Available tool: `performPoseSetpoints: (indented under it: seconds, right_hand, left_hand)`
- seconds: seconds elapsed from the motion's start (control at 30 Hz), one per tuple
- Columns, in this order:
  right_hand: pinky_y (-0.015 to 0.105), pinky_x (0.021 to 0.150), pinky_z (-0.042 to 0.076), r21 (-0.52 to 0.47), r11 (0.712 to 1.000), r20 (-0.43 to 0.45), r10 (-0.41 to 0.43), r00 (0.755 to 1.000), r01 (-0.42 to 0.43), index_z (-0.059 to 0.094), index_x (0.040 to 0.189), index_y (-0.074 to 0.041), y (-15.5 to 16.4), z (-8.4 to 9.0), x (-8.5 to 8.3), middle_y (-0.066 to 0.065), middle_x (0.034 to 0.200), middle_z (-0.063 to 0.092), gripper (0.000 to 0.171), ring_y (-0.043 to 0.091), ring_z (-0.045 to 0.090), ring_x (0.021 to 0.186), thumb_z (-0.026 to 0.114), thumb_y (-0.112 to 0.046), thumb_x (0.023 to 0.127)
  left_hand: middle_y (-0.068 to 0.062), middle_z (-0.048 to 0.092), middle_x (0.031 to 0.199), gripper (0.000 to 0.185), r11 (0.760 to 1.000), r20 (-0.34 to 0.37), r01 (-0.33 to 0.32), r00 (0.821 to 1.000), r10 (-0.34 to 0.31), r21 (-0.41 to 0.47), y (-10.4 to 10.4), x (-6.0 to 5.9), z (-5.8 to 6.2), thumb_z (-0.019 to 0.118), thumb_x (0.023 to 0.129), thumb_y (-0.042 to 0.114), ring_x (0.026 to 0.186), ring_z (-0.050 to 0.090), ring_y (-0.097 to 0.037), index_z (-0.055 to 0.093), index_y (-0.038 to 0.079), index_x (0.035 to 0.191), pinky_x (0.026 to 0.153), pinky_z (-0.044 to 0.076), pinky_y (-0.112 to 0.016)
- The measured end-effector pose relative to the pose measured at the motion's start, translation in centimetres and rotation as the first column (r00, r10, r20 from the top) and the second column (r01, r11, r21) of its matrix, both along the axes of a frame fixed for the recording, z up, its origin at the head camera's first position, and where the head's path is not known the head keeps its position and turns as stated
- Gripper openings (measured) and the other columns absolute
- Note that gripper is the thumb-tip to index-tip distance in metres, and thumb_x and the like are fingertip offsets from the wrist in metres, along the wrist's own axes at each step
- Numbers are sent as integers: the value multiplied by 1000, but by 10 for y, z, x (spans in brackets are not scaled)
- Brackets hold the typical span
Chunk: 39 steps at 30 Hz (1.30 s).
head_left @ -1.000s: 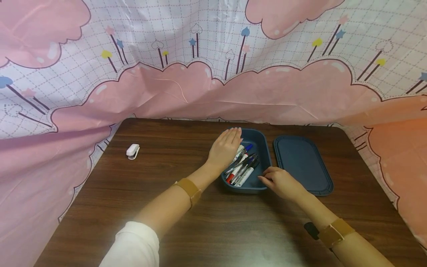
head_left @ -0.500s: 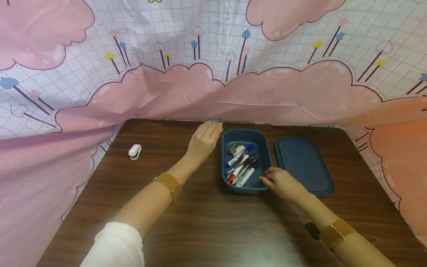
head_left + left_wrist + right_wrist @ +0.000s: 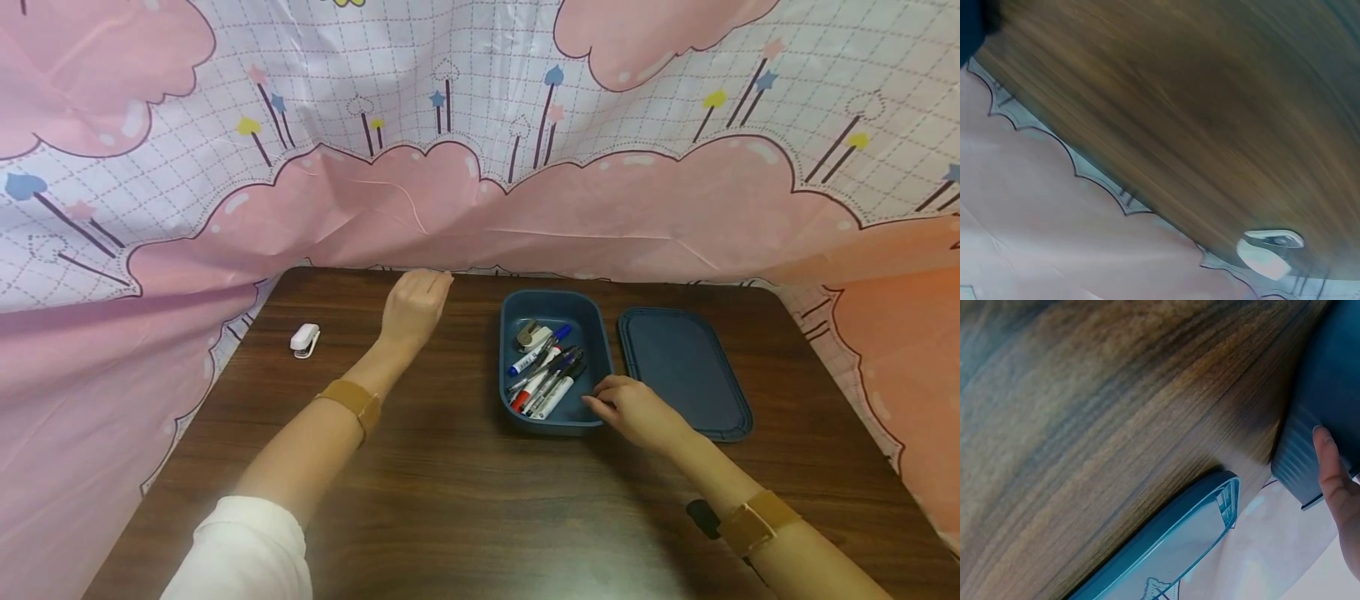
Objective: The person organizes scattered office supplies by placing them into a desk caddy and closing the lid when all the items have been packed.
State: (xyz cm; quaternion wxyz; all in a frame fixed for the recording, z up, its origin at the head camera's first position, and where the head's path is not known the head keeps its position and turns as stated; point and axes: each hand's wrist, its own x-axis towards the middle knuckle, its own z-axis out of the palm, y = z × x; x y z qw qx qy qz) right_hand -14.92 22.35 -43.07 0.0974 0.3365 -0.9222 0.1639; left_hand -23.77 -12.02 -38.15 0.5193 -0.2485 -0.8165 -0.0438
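Observation:
My left hand point(image 3: 416, 308) is over the table, between the blue box and a small white stapler point(image 3: 304, 338). Nothing shows in it, though its fingertips are hidden. The left wrist view catches the stapler point(image 3: 1267, 255) on the table but not the hand. At the near right corner of the blue box point(image 3: 557, 427), my right hand point(image 3: 637, 412) holds the wall, thumb over the rim. In the right wrist view its fingers point(image 3: 1330, 465) lie on the box's outer side. Several pens and markers point(image 3: 546, 379) lie inside the box, below a small whitish thing point(image 3: 537, 337).
A flat dark blue lid point(image 3: 682, 371) lies right of the box. The brown wooden table point(image 3: 450, 500) ends at a patterned pink and white curtain point(image 3: 480, 208) along the back and sides. A small black object point(image 3: 702, 518) shows beside the right wrist strap.
My left hand has moved left from over the box to the table beside it, its fingers bending more. The right hand has stayed at the box corner. The stapler has not moved.

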Motion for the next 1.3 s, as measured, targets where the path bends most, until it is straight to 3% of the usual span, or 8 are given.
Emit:
performPoseSetpoints:
  seconds: [0.2,0.43,0.57,0.73,0.87,1.03,1.3]
  right_hand:
    - [33,66,58,-1,1000,2,2,1000,-2,75,76,-1,0,0,-1,9,86,69,18,19,66,78,67,-12,89]
    - [33,67,59,5,1000,12,-2,1000,2,75,76,-2,0,0,-1,9,87,69,19,19,66,79,67,-13,90]
    - [33,67,58,1,1000,15,-3,1000,3,75,76,-2,0,0,-1,9,87,69,19,19,66,80,67,-12,90]
    - [33,67,58,2,1000,10,1,1000,-1,74,75,-2,0,0,0,9,87,69,18,20,66,79,67,-12,89]
    - [34,67,58,4,1000,13,1,1000,-1,75,76,-1,0,-1,0,10,87,69,18,21,66,80,67,-11,89]
    - [34,67,58,7,1000,31,-4,999,4,75,78,-1,-1,0,0,10,88,69,19,20,66,80,66,-12,90]
    - [35,68,59,6,1000,36,-11,999,10,75,78,-1,-1,1,0,9,88,69,19,20,66,81,66,-12,90]
  left_hand:
    - [-10,76,88,14,998,2,-55,998,55,-5,-24,-3,1,61,94,8,80,73,-24,73,2,92,86,59,-34]
    - [-14,74,102,19,985,40,-175,984,175,-9,-66,-6,-16,66,90,11,95,73,-27,73,0,104,95,55,-35]
    - [-17,72,107,25,973,97,-230,968,231,-15,-91,-1,-23,65,91,13,100,71,-29,71,-2,109,98,53,-37]
    - [-21,69,114,33,952,189,-305,933,305,-31,-120,9,-34,66,91,17,107,68,-33,67,-5,116,103,50,-41]
    - [-23,65,120,41,933,280,-357,891,357,-51,-139,17,-45,64,93,21,115,63,-36,62,-7,123,108,45,-42]
    - [-25,58,132,50,906,437,-418,804,403,-65,-154,26,-56,62,94,24,126,54,-38,54,-9,130,115,38,-44]
    - [-33,39,145,63,865,596,-494,672,439,-80,-168,32,-68,57,96,27,138,36,-45,38,-13,141,120,27,-50]
